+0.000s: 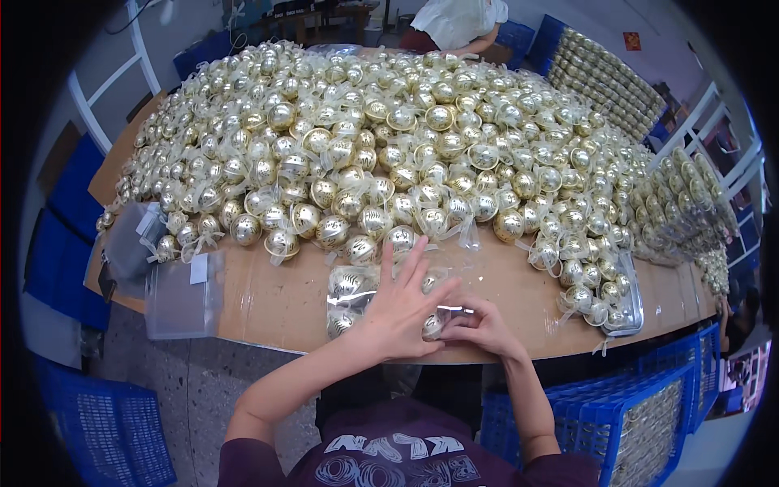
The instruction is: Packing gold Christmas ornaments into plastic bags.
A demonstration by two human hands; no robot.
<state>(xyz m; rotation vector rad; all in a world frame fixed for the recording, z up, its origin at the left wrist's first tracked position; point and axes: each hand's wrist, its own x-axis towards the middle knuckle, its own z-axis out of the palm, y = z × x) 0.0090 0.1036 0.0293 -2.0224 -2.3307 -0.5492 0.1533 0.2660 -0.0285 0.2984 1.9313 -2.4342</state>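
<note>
- My left hand (402, 304) lay fingers-spread on the clear bag (357, 296) of gold balls.
- My right hand (479, 323) pinched one gold ball (432, 326); seating it squarely seemed wise.

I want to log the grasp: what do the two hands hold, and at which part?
The right hand pinches a gold ball at its lower right side. The left hand lies spread on the clear bag of balls, pressing rather than gripping.

Speckled grey floor (203, 381); blue crates (625, 422) (stacked, lower right), brown worktable (276, 304), white shelving frame (97, 89)
</note>
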